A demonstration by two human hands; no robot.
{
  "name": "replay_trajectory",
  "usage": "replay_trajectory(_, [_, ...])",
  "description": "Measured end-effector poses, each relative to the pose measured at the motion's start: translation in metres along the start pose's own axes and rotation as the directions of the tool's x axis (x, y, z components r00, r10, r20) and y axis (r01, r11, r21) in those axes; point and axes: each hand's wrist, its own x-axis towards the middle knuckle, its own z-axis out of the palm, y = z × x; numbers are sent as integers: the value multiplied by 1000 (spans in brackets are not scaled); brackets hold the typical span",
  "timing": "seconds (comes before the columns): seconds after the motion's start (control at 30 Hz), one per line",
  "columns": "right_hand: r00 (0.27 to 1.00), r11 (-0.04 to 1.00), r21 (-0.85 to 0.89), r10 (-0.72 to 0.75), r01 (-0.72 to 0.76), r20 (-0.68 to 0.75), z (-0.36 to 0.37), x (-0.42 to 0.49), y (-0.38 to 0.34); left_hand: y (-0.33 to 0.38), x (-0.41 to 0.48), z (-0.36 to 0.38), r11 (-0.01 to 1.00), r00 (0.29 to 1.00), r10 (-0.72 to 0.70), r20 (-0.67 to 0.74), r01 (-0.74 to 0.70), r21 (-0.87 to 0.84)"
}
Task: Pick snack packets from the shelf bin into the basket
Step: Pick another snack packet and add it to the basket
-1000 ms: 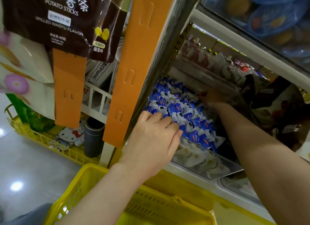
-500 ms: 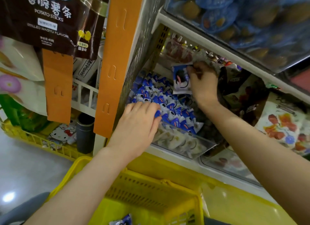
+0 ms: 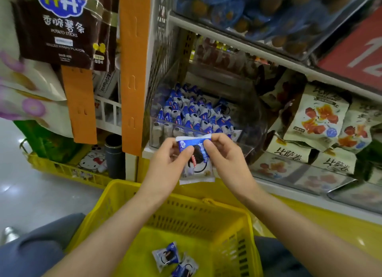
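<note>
Snack packet (image 3: 195,160), blue at the top and white below with a dark round biscuit printed on it, hangs upright in the air above the far rim of the yellow basket (image 3: 126,196), just in front of the clear bin (image 3: 247,148). Both hands hold it by its upper part: the left hand (image 3: 165,167) pinches the top left corner between thumb and curled fingers, and the right hand (image 3: 228,161) pinches the top right corner the same way, so each hand is clamped on the packet while its lower half dangles free. Behind the hands the bin sits on the shelf, filled with a heap of matching blue-and-white packets (image 3: 192,111) (too many and too blurred to count). Inside the basket, near its closest side, lie 2 loose packets (image 3: 165,256) of the same kind, touching each other. Right of the bin stand cream bags (image 3: 316,117) printed with red and orange pictures. An orange strip (image 3: 134,70) hangs down the shelf post at the left, and a dark brown potato sticks bag (image 3: 62,28) hangs beside it. A floor basket (image 3: 62,169), also yellow, rests lower left.
</note>
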Motion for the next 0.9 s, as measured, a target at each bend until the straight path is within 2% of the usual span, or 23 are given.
replay_trajectory(0.13, [989,988,58,143,-144,23,2,-13,18,-10,-5,-2,990,989,-105,106,94,103])
replay_trajectory(0.23, [981,975,101,196,-196,4,5,-20,29,-15,-7,-4,980,982,-115,148,88,176])
replay_trajectory(0.33, [970,963,120,243,-240,-15,7,-22,35,-21,-7,-1,975,987,-108,122,81,208])
replay_trajectory(0.47, [967,960,129,253,-248,-25,6,-22,38,-29,-6,4,985,993,-103,57,94,145])
replay_trajectory(0.57, [981,979,61,195,-195,5,5,-25,39,-31,-6,5,987,992,-121,27,117,114])
replay_trajectory(0.67, [999,986,-162,36,-34,14,2,-29,38,-30,-7,6,978,983,-178,45,172,117])
replay_trajectory(0.77, [977,857,-474,-212,201,31,-5,-30,39,-27,-9,6,959,954,-282,100,281,31])
replay_trajectory(0.83, [971,840,-495,-237,221,30,-7,-30,37,-24,-9,6,944,935,-328,138,330,10])
replay_trajectory(0.9, [992,937,-337,-117,93,-51,-7,-29,34,-22,-8,7,932,919,-359,166,362,12])
